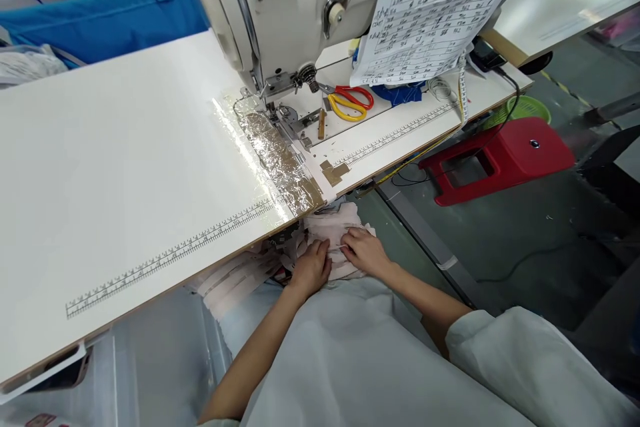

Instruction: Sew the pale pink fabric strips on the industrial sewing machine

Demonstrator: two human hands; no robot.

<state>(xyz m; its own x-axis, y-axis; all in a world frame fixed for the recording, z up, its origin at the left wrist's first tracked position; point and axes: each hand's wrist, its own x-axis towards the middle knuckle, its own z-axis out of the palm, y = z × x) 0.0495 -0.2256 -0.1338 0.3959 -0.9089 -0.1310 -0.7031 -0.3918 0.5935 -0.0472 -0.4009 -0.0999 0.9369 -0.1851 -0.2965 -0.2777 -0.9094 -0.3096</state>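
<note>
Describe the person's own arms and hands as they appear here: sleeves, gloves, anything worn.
Both hands are bare: no gloves, and no rings or watch can be made out on the left hand or the right hand. The forearms are uncovered. On the right arm a loose pale grey-white sleeve ends near the elbow; the left arm's sleeve is barely in view.

So there's this bunch of pale pink fabric pieces (334,230), small cut bits stacked kinda loosely, edges all uneven and fanning out. The pile sits low in the lap area, just below the front edge of the tabletop (125,167), partly tucked under it. More strips of the same pinkish-white stuff (235,280) trail off beside it, looking floppy.
</note>
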